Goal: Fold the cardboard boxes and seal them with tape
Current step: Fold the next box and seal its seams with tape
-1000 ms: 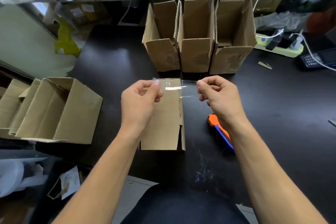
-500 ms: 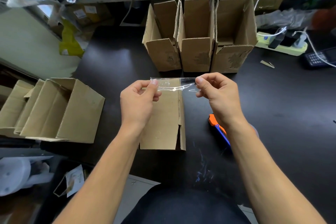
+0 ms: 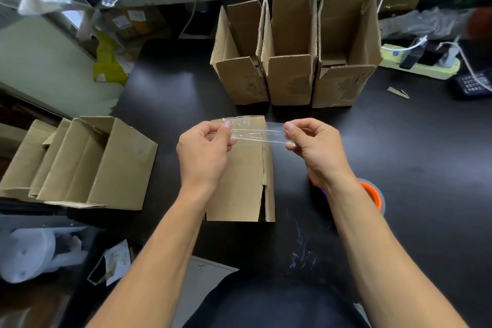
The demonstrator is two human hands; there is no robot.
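Head view: I see left hand (image 3: pixel 203 153) pinching one end of clear tape strip (image 3: pixel 257 134), right hand (image 3: pixel 315 149) pinching other end. Strip stretched between hands, above far edge of box (image 3: pixel 245 181) lying on black table (image 3: pixel 399 168). Three open boxes (image 3: pixel 292 61) standing in row at 12 o'clock, touching. More open boxes (image 3: pixel 87 165) lying at 9 o'clock. Orange tape dispenser (image 3: pixel 371 194) at 3 o'clock, mostly hidden under right forearm. Power strip (image 3: pixel 420 64) at 2 o'clock.
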